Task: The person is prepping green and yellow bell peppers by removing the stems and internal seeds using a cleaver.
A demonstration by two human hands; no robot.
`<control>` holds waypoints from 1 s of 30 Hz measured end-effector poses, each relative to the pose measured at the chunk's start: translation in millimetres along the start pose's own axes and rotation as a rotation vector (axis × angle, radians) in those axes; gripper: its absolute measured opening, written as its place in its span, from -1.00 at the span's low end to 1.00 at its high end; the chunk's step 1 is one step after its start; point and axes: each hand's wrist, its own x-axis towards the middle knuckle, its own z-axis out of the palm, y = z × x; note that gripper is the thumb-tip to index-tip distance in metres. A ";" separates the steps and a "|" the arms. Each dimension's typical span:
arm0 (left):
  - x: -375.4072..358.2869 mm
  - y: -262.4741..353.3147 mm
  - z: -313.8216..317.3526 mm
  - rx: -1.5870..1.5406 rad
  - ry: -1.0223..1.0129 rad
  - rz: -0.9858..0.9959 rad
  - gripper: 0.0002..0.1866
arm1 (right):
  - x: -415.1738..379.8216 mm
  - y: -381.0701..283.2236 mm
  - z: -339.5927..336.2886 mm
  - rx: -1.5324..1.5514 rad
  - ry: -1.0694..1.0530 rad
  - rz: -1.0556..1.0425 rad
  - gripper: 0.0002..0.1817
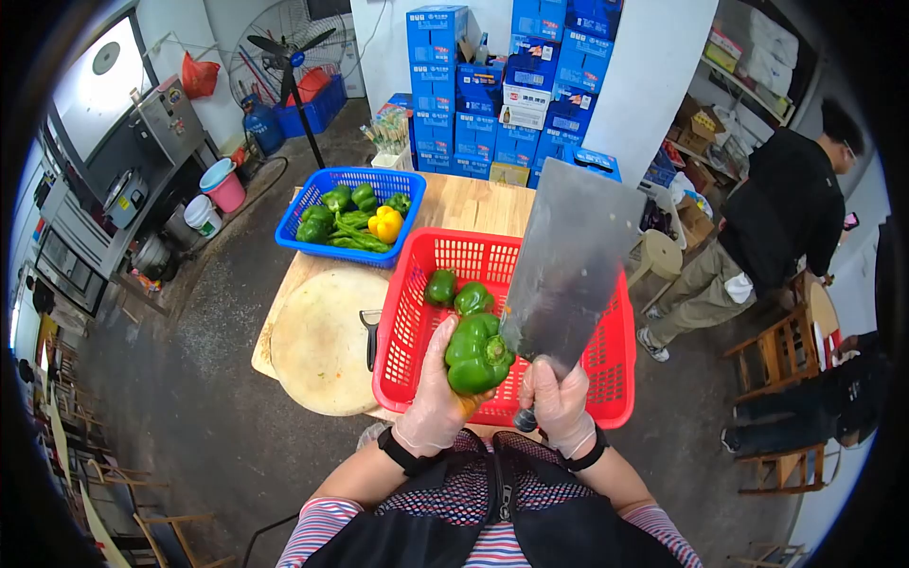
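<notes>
My left hand (436,402), in a clear plastic glove, is closed around a green bell pepper (476,354) held above the red basket (388,371). The pepper's stem end faces the blade. My right hand (559,405), gloved too, grips the handle of a large cleaver (573,260). Its broad blade points up and away from me, with the lower left edge touching or very near the pepper. Two more green peppers (473,299) lie in the red basket beyond my left hand. The blade hides part of the basket's right side.
Left of the red basket lie a round cutting board (322,346) and a black peeler (370,341) on a wooden table (473,201). A blue basket (295,220) holds green peppers and a yellow one. Blue boxes (433,85) are stacked behind. Two people stand at right.
</notes>
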 end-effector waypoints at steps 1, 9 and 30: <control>-0.4 -1.2 -0.1 0.026 -0.026 0.076 -0.47 | -1.4 0.9 2.6 -0.023 0.009 -0.032 -0.54; -7.2 7.9 0.7 0.052 0.008 -0.087 -0.47 | 2.1 8.7 -10.7 0.116 -0.055 -0.031 -0.58; -3.1 7.9 -7.6 0.357 -0.516 0.337 -0.23 | 10.6 4.9 13.6 0.389 0.257 -0.038 -0.69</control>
